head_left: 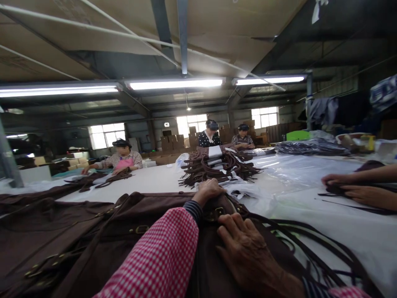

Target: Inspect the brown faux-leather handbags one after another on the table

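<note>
A dark brown bag (214, 256) with straps and brass buckles lies on the white table in front of me. My left hand (208, 191) reaches across to its far edge, the fingers curled over the brown fabric there. Below a brass buckle (218, 212), my right hand (248, 250) rests on the bag's surface, palm down, with the fingers bent a little and somewhat apart. Beyond my left hand stands a stack of brown straps (214, 165) with white wrapping. Long dark straps (313, 238) trail off the bag to the right.
More brown bags (46, 240) cover the table on my left. A co-worker's hands (356, 188) handle dark straps at the right. Clear plastic sheeting (297, 169) and a pile of plastic-wrapped items (313, 145) lie farther back. Several people sit across the table.
</note>
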